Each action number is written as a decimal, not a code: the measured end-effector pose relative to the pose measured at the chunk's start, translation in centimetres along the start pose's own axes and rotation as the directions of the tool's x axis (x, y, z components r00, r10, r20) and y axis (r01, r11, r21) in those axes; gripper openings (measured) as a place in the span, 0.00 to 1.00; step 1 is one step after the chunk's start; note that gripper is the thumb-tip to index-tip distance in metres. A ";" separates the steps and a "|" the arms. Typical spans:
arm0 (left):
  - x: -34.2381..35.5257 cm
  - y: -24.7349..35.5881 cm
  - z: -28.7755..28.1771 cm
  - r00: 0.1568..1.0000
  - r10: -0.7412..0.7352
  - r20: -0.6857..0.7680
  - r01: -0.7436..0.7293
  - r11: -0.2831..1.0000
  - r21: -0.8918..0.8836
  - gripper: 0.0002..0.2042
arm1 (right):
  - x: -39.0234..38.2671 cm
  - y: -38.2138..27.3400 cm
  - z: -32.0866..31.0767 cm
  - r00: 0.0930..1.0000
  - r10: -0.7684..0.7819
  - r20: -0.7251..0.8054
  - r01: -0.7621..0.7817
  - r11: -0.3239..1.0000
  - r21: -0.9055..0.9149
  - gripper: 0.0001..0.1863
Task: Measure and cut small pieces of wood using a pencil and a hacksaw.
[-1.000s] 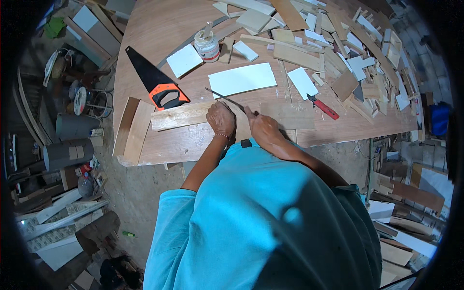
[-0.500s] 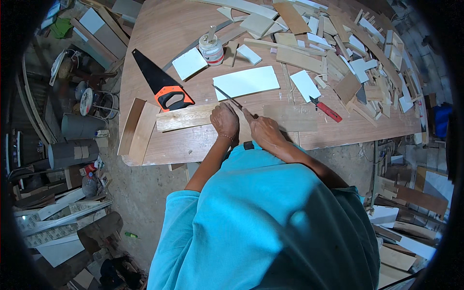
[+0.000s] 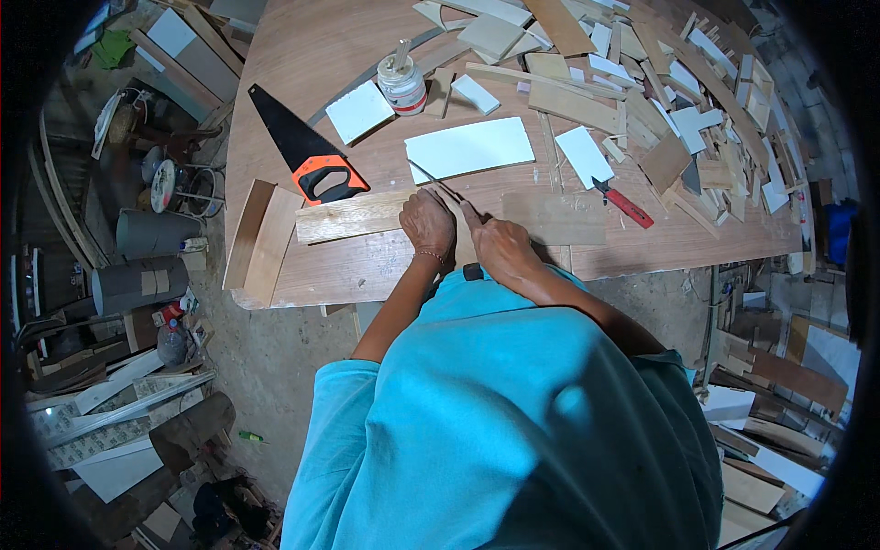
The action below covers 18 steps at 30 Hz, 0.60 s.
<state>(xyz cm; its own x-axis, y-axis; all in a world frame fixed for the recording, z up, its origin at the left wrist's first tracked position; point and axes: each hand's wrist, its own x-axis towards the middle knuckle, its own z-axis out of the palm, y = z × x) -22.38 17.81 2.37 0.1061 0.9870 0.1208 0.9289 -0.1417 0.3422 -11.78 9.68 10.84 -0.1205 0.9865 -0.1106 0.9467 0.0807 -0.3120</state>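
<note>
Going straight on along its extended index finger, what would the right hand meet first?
Probably the long white board, near its left end; the right hand would pass close by the left hand, depth unclear.

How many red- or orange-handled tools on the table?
2: the handsaw, beyond and left of the left hand; the red-handled tool, right of the right hand, its tip at a small white board. More could be hidden in the scrap pile.

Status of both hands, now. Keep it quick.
Left hand: closed, gripping the right end of the pale wooden block.
Right hand: closed, holding the thin dark tool, index finger pointing along it.
</note>
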 end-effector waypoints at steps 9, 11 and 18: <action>0.0 0.0 0.0 1.000 0.022 -0.021 -0.022 1.000 -0.021 0.10 | 3.6 -0.9 1.8 0.999 0.002 -0.049 -0.006 0.997 -0.074 0.25; 0.1 -0.2 0.4 0.999 0.018 -0.029 -0.019 0.999 -0.026 0.10 | 1.7 -0.7 0.6 1.000 0.004 -0.027 -0.006 0.996 -0.091 0.25; -0.1 0.2 -0.2 1.000 -0.008 0.025 0.008 1.000 0.008 0.10 | -0.3 0.0 -0.2 1.000 0.027 0.004 -0.027 0.997 -0.078 0.25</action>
<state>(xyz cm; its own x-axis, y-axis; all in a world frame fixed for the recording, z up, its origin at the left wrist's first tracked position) -22.25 17.69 2.68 0.1072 0.9897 0.0947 0.9325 -0.1331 0.3357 -11.71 9.44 11.10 -0.0960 0.9878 -0.1229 0.9700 0.0652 -0.2341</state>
